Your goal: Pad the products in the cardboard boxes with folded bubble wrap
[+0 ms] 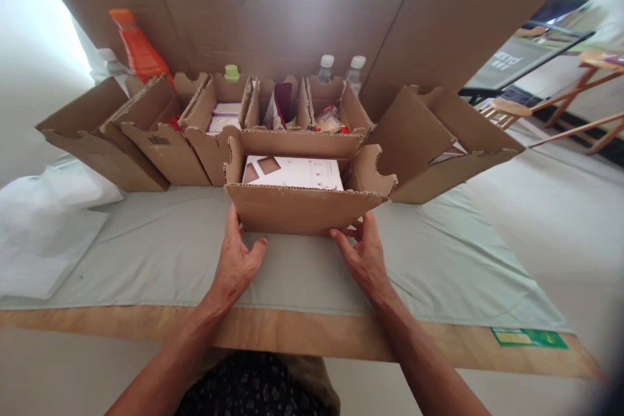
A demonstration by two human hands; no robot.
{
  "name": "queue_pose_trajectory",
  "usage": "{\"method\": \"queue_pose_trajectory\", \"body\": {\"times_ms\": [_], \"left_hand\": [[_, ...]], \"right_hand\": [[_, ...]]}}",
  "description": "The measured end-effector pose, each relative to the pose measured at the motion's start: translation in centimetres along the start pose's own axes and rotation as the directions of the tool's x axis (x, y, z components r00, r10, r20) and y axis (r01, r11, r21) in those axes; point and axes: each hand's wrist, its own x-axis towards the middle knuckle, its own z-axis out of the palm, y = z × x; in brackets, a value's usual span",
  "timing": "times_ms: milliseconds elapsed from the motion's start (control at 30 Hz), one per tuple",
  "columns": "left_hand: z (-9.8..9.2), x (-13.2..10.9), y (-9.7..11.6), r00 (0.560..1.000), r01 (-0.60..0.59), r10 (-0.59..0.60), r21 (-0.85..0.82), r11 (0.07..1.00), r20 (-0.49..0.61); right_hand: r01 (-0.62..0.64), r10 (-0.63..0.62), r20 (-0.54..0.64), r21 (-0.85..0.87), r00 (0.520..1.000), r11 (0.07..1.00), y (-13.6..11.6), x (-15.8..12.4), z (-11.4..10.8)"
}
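Observation:
An open-topped cardboard box (302,211) sits lengthwise across the cloth in front of me, with a white carton (302,172) lying inside it. My left hand (238,257) holds the box's lower left corner, its fingers along the side and partly hidden, the thumb in front. At the lower right corner, my right hand (361,250) grips the same box, thumb by the bottom edge and fingers curled partly out of sight. Right behind it stands a row of similar boxes, among them one with red-and-clear packets (329,120) and one with purple-and-white packs (225,116).
An orange-red bottle (141,45) and white-capped bottles (326,68) rise behind the row, before a tall cardboard panel (292,6). Another box (439,143) stands at right. White plastic (43,221) lies left. The table's wooden edge (273,331) runs nearest me; stools (511,107) stand beyond.

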Motion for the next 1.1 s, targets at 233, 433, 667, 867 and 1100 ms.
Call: {"method": "queue_pose_trajectory", "body": {"times_ms": [233,433,667,867,1100], "left_hand": [[0.2,0.1,-0.2,0.996,0.025,-0.027,-0.026,0.999,-0.086],[0.3,0.5,-1.1,0.996,0.018,-0.017,0.012,1.0,-0.085],[-4.8,-2.1,-0.2,0.995,-0.021,0.041,0.207,0.978,-0.092],[-19.3,-5.5,-2.0,0.952,0.121,0.085,0.616,0.778,-0.294],[-31.3,-6.3,-5.7,0.919,0.273,0.099,0.797,0.539,-0.382]], "right_hand": [[0.017,-0.012,0.119,-0.042,0.993,0.999,-0.2,-0.6,1.1],[0.072,-0.052,0.121,-0.168,0.991,0.983,0.5,-0.3,1.1],[-0.045,0.072,0.085,-0.283,0.994,0.958,1.1,0.3,0.3],[-0.198,0.232,0.041,-0.393,0.972,0.898,0.1,1.1,0.2],[-0.249,0.282,0.008,-0.445,0.959,0.86,-0.3,0.8,0.7]]}}
